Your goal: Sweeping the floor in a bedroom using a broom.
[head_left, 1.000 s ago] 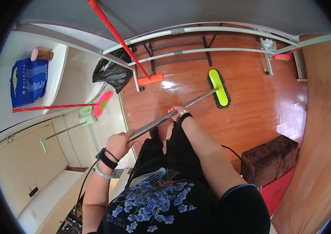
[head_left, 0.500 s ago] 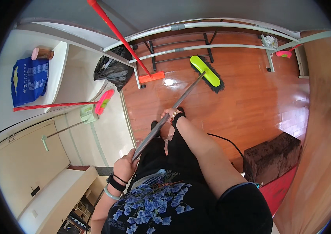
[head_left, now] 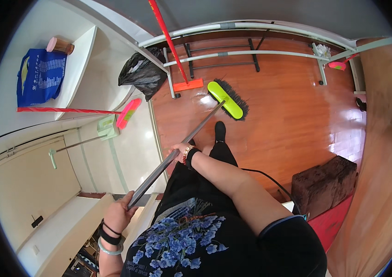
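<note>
A long-handled broom (head_left: 227, 100) with a lime-green head and dark bristles rests on the reddish wood floor ahead of me. Its grey metal handle slants back toward my lower left. Near the handle's upper end my left hand (head_left: 119, 212) is wrapped around it, a black band and a pale bangle on that wrist. Farther down the shaft, about midway, my right hand (head_left: 180, 151) is closed on it, with beads and a black band at the wrist. Dark shoes show beneath the handle, one of them (head_left: 220, 132) just behind the broom head.
A white-railed frame (head_left: 251, 54) spans the far side, beside an orange squeegee (head_left: 188, 85) and a black bag (head_left: 144, 76). Left are a pink broom (head_left: 128, 113), a pale green dustpan (head_left: 108, 127) and a blue bag (head_left: 41, 77). A brown box-shaped seat (head_left: 323, 186) and black cable (head_left: 269, 173) are right.
The broom head has moved left and nearer to me. Both hands have shifted left and down with the handle. One foot has come forward; the view has shifted slightly.
</note>
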`<action>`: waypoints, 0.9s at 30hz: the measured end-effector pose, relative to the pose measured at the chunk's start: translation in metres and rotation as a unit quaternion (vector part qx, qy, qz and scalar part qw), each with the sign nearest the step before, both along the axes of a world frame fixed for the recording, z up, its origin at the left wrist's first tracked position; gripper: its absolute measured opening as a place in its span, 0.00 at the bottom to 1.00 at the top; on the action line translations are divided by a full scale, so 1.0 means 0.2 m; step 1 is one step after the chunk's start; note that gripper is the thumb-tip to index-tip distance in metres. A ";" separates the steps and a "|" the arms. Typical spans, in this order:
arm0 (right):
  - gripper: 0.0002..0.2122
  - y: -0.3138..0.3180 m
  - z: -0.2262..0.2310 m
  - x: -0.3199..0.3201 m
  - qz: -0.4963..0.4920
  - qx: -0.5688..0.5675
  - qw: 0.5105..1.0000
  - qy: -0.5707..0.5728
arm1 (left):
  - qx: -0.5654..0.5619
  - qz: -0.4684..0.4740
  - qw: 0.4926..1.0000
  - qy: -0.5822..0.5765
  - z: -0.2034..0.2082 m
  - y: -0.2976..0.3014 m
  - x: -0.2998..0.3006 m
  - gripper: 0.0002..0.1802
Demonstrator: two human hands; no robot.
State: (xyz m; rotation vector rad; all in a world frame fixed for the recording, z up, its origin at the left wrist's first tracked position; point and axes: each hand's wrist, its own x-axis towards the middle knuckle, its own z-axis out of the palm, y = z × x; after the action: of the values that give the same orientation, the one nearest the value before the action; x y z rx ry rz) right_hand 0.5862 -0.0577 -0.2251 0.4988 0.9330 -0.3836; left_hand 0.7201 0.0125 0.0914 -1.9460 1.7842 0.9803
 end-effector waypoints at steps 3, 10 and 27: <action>0.09 0.07 0.10 0.13 -0.014 0.012 0.999 -0.041 | 0.013 -0.012 1.000 -0.007 0.10 0.03 0.12 0.25; 0.08 0.15 0.13 0.31 -0.050 0.015 0.999 -0.009 | -0.005 -0.036 0.999 -0.001 0.11 0.02 0.33 0.21; 0.05 0.22 -0.28 -0.54 -0.324 -0.013 0.934 0.150 | -0.043 -0.369 0.922 0.107 -0.56 -0.36 -0.14 0.18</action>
State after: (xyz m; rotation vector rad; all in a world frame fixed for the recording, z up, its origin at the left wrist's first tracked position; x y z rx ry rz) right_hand 0.4773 -0.0139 -0.2804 0.7346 1.0403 -1.0945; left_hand 0.6922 -0.0588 -0.0199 -1.0398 2.4326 0.8567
